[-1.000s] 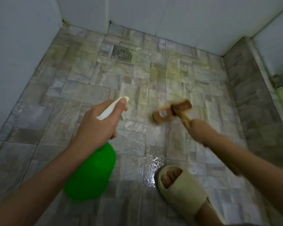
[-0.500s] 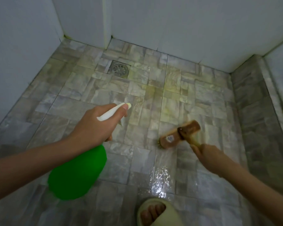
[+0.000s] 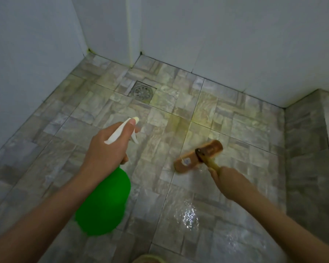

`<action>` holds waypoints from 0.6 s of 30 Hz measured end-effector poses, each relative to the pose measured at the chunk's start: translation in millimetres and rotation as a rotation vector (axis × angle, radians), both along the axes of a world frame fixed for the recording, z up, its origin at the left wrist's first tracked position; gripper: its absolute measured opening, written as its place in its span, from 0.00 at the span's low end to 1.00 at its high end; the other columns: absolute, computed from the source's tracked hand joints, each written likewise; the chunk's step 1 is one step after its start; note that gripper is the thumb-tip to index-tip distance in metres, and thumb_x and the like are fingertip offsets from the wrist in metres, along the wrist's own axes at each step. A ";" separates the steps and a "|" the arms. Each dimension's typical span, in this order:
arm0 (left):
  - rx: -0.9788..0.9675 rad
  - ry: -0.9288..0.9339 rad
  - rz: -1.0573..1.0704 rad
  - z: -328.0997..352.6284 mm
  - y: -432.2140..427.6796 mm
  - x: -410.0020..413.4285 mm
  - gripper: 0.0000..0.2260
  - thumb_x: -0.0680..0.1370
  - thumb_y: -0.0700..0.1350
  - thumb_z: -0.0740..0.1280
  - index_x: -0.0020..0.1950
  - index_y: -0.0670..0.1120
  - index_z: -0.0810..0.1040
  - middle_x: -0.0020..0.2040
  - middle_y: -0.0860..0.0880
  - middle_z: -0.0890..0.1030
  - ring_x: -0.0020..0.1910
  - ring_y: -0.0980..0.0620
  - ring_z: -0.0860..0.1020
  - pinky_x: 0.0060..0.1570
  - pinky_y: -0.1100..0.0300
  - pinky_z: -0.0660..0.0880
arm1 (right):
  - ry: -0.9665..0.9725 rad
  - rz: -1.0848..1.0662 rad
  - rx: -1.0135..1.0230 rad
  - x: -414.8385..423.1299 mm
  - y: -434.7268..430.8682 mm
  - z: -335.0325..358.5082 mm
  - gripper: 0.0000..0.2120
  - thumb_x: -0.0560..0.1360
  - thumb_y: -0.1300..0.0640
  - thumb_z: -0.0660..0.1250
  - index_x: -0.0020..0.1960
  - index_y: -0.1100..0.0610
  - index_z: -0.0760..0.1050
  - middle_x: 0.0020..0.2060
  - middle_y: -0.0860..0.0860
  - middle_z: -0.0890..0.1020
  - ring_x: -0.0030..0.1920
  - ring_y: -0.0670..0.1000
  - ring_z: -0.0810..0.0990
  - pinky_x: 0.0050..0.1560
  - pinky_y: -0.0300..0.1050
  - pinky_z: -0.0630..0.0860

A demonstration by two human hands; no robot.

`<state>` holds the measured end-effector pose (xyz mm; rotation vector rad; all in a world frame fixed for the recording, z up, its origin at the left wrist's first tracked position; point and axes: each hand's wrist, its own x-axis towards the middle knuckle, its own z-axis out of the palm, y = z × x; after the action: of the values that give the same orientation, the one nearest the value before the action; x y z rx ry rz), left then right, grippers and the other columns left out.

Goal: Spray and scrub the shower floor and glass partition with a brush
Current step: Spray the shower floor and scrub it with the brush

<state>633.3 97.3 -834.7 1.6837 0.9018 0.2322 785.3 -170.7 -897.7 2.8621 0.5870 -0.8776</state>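
My left hand (image 3: 104,154) grips the white trigger head of a green spray bottle (image 3: 104,203), nozzle pointing toward the far floor. To the right, my right hand (image 3: 229,180) holds the handle of a wooden scrub brush (image 3: 197,157) whose head lies bristles-down on the grey stone-pattern shower floor (image 3: 235,133). The floor is wet and shiny just in front of me, with yellowish stains toward the middle.
A round metal drain (image 3: 142,91) sits in the far floor near the back wall. White walls (image 3: 217,44) close the back and left. A raised tiled ledge (image 3: 308,149) runs along the right side. The tip of a slipper (image 3: 148,260) shows at the bottom edge.
The brush has slid away from me and to the right across the floor. My view has tilted upward, so the slipper has dropped nearly out of sight. The left hand keeps its grip on the bottle.
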 end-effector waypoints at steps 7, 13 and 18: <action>0.011 0.023 0.130 -9.7 -16.1 -0.6 0.17 0.81 0.61 0.61 0.49 0.54 0.84 0.45 0.44 0.85 0.22 0.55 0.73 0.25 0.66 0.71 | -0.062 0.190 0.125 73.2 82.3 -30.6 0.22 0.81 0.42 0.48 0.42 0.57 0.68 0.38 0.55 0.76 0.37 0.54 0.73 0.38 0.45 0.68; -0.023 -0.002 0.251 -15.4 -18.6 -1.1 0.15 0.81 0.59 0.60 0.48 0.55 0.84 0.46 0.52 0.85 0.21 0.57 0.73 0.23 0.68 0.70 | -0.075 0.199 0.047 56.2 55.4 -18.8 0.22 0.81 0.42 0.48 0.45 0.57 0.71 0.42 0.55 0.79 0.40 0.55 0.78 0.37 0.44 0.69; -0.027 0.038 0.218 -32.4 -26.8 6.1 0.16 0.80 0.60 0.63 0.41 0.54 0.83 0.38 0.50 0.84 0.22 0.58 0.73 0.25 0.65 0.70 | -0.071 0.333 0.194 89.3 154.6 -38.4 0.19 0.82 0.45 0.48 0.46 0.58 0.68 0.45 0.60 0.79 0.38 0.56 0.73 0.38 0.46 0.67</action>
<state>639.4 70.5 -867.1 1.5696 1.1132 0.3346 874.6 -16.1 -936.2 2.8184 1.1544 -0.6960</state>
